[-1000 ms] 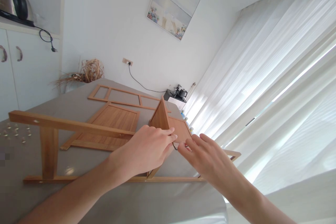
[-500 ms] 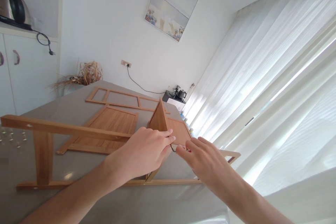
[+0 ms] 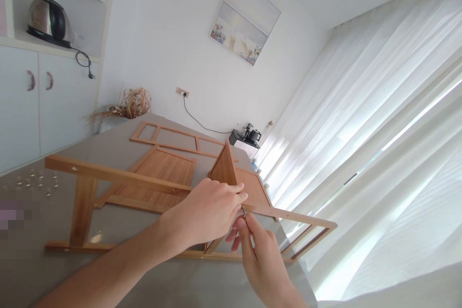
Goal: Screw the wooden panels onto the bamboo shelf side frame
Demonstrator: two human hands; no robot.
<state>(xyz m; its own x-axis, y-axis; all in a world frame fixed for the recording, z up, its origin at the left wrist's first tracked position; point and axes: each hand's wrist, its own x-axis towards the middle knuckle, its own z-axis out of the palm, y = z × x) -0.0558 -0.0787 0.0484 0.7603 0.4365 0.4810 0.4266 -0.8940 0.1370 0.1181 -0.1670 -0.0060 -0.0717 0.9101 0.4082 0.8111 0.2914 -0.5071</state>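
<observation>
Since the grey table [image 3: 173, 284] carries pretty much everything here, one good bump could upset the lot. Biggest thing on it is the wooden frame [image 3: 119, 176], propped on a long edge with one rail down and one up, right end close to the table's edge. That footing looks narrow, so I reckon a hard sideways shove could tip it. Behind it a ladder-like frame [image 3: 197, 143] and a flat panel [image 3: 162, 168] lie on the table, with another panel [image 3: 252, 185] over to the right. Then there's the upright panel [image 3: 223, 166], standing by the frame's upper rail. Its join is behind the fingers, so no idea how snug it is; if it's loose, uneven force could push it crooked.

Left hand [image 3: 212, 207] is bent over that spot, fingers curled, but what's underneath is hidden, so I can't tell how firm the hold is. Right hand [image 3: 262, 250] has thumb and fingertips pinched on a thin bent metal tool [image 3: 243, 211], just by the left fingertips. If the tip slips, it could jab those fingers or scuff the wood. Smallest are the little shiny pieces [image 3: 48, 193] near the frame's left end, which might roll away if nudged.
</observation>
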